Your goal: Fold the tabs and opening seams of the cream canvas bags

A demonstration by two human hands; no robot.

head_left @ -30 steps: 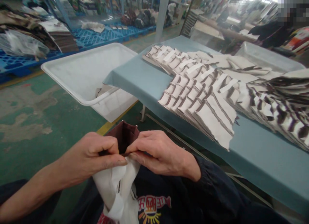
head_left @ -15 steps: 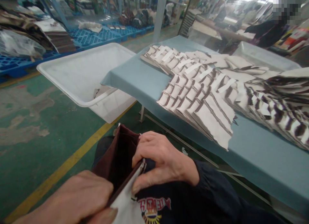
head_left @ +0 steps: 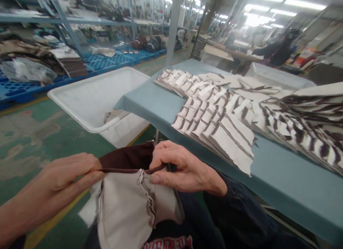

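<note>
Between my hands hangs a sewn fabric piece [head_left: 123,202], cream on the outside with dark brown inside and a raised seam down the front. My left hand [head_left: 72,174] pinches its brown top edge at the left. My right hand [head_left: 177,166] grips the same edge further right, thumb in front near the seam and fingers inside the opening. The edge is pulled straight between the two hands. A white tag-like strip hangs behind the piece at the left. Part of its lower end lies against my dark clothing.
A blue-covered table [head_left: 144,106] at the right carries rows of overlapping cream and brown fabric pieces [head_left: 214,116]. A white plastic tub [head_left: 88,98] stands at its left end. Blue pallets [head_left: 102,61] with stacked material lie beyond. A person [head_left: 278,50] is at the back right.
The fabric piece has turned so its cream, seamed side now faces me. My left hand has risen and moved left, stretching the edge. The view has tilted up slightly.
</note>
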